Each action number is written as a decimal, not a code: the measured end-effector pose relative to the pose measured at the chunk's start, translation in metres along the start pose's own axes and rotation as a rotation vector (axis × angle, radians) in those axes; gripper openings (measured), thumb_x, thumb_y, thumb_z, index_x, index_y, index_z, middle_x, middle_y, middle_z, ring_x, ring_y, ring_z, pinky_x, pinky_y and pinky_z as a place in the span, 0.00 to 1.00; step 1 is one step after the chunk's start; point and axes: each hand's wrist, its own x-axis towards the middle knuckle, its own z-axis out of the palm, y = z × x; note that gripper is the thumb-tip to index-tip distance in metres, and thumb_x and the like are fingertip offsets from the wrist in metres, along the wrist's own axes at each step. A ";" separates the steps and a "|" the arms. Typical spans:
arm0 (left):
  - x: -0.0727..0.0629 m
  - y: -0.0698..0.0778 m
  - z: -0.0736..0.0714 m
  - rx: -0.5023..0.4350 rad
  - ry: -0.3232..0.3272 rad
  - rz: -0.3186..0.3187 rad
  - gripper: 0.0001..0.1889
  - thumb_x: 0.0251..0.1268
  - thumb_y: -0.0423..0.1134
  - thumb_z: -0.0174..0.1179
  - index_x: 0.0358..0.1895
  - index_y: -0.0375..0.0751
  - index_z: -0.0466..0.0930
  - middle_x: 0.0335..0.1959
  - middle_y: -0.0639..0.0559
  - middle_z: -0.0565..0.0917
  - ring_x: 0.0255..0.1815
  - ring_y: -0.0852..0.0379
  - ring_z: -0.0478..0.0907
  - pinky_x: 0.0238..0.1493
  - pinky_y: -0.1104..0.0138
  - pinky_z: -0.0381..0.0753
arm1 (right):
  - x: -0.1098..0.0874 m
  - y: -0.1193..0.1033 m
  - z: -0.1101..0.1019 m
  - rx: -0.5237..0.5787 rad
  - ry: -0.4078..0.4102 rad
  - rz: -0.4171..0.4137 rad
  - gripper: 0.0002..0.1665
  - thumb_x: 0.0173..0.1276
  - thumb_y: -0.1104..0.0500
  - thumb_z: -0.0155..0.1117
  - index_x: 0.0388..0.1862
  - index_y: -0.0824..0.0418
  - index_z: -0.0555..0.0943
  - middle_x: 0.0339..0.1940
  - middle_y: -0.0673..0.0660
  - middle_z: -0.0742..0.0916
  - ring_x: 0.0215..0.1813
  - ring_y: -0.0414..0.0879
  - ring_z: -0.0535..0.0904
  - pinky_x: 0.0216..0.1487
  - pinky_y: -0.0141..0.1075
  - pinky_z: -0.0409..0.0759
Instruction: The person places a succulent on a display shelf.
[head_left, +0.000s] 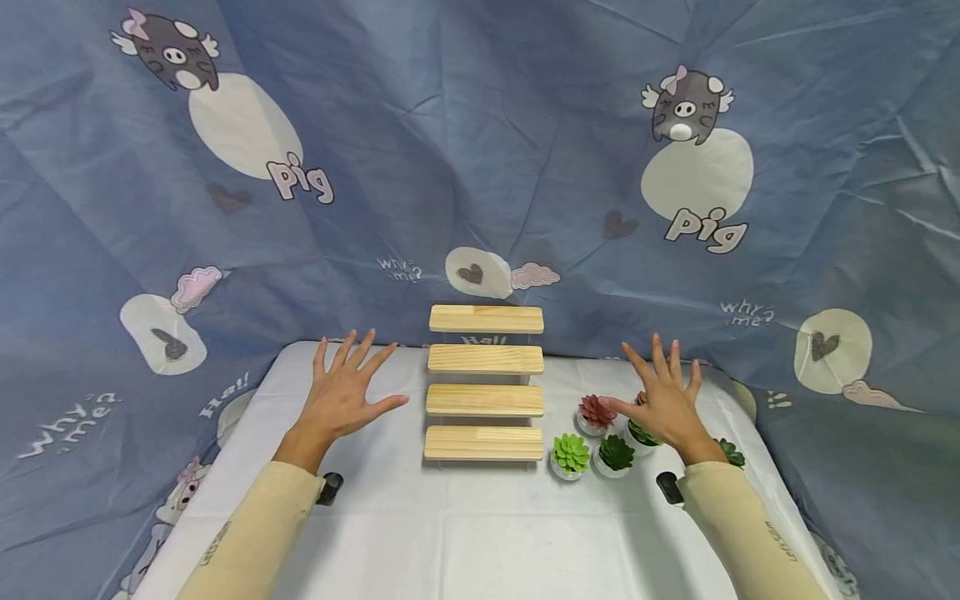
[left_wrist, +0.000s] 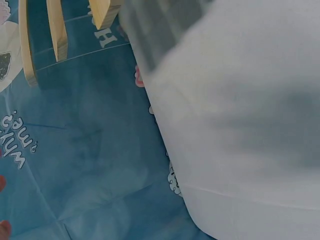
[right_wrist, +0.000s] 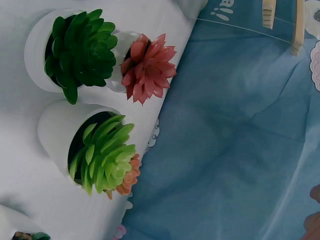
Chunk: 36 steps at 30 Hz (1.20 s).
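Both hands are raised with fingers spread, holding nothing. My left hand (head_left: 337, 402) is left of a tiered stand with several pale wooden shelves (head_left: 484, 402); two fingertips (left_wrist: 4, 230) show at the left wrist view's edge. To the stand's right, my right hand (head_left: 667, 410) hovers over small potted succulents, partly covering some. Nearest its thumb is a red succulent (head_left: 597, 411). A bright green succulent (head_left: 571, 453) and a dark green succulent (head_left: 617, 452) stand in front. The right wrist view shows a light green succulent (right_wrist: 107, 157) with an orange succulent (right_wrist: 130, 176) behind it.
Another green succulent (head_left: 729, 452) sits right of the right wrist, partly hidden by the arm. A white cloth (head_left: 480, 533) covers the table. Blue printed fabric (head_left: 480, 167) hangs behind it and along both sides.
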 end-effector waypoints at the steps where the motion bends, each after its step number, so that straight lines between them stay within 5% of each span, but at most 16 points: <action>1: 0.000 0.000 0.001 -0.002 -0.001 0.001 0.46 0.55 0.73 0.55 0.74 0.53 0.60 0.75 0.39 0.54 0.76 0.37 0.45 0.69 0.38 0.27 | -0.001 0.000 0.000 0.005 -0.003 0.000 0.54 0.59 0.37 0.67 0.78 0.50 0.53 0.78 0.65 0.40 0.76 0.62 0.24 0.66 0.66 0.19; 18: -0.010 0.001 0.013 -0.029 -0.021 -0.018 0.45 0.54 0.72 0.56 0.73 0.53 0.62 0.75 0.39 0.55 0.75 0.37 0.45 0.68 0.35 0.31 | -0.008 0.007 0.005 0.026 -0.033 0.039 0.54 0.61 0.37 0.66 0.78 0.51 0.52 0.78 0.66 0.40 0.75 0.62 0.23 0.65 0.68 0.21; 36: -0.002 0.008 0.018 -0.102 0.015 -0.062 0.45 0.56 0.72 0.55 0.74 0.52 0.59 0.75 0.38 0.54 0.75 0.37 0.46 0.68 0.35 0.29 | -0.014 0.019 -0.007 0.047 0.011 0.075 0.56 0.60 0.32 0.62 0.79 0.46 0.46 0.77 0.65 0.37 0.74 0.62 0.20 0.63 0.67 0.17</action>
